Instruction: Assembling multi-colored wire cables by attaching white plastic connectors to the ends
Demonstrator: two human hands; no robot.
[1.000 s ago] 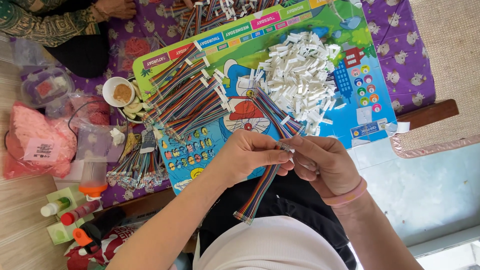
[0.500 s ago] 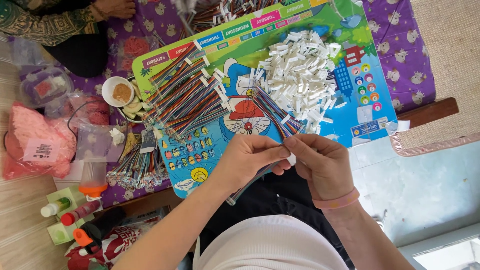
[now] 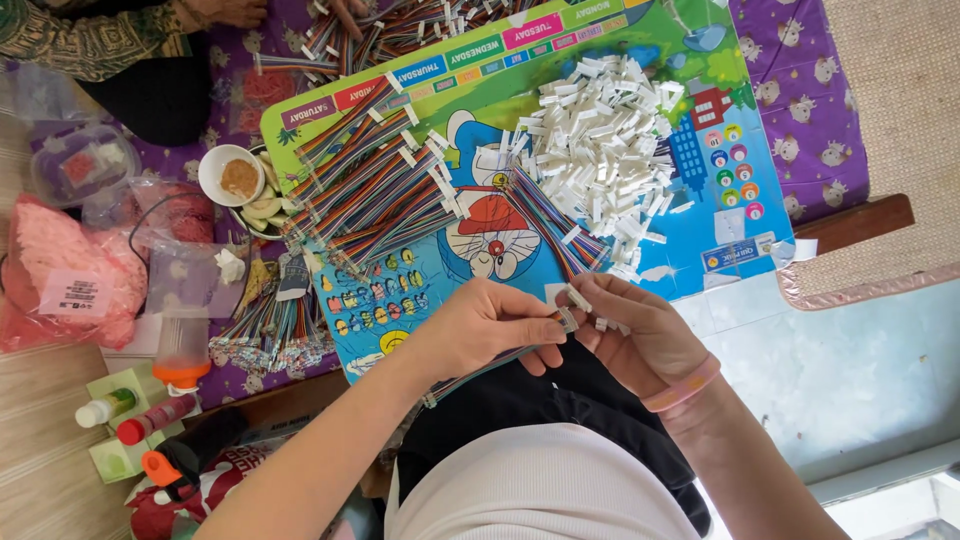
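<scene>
My left hand (image 3: 490,330) pinches the end of a rainbow ribbon cable (image 3: 470,372) that trails down-left over my lap. My right hand (image 3: 640,335) meets it at the cable tip, with small white plastic connectors (image 3: 578,298) between its fingers; a pink band circles that wrist. Just beyond my hands lies a bundle of ribbon cables (image 3: 555,225) on a colourful cartoon mat (image 3: 700,90). A heap of white connectors (image 3: 600,140) sits on the mat's right half. Finished cables with white ends (image 3: 370,185) lie fanned on its left.
Another person's hands (image 3: 345,12) work on cables at the top. To the left are a small bowl of powder (image 3: 238,176), fruit slices, plastic bags (image 3: 60,270), bottles (image 3: 150,420) and more cable bundles (image 3: 270,335). A woven mat (image 3: 890,120) lies at right.
My hands have drawn closer together at the cable tip, and the cable's free end has slid up-left across my lap. The camera has shifted slightly.
</scene>
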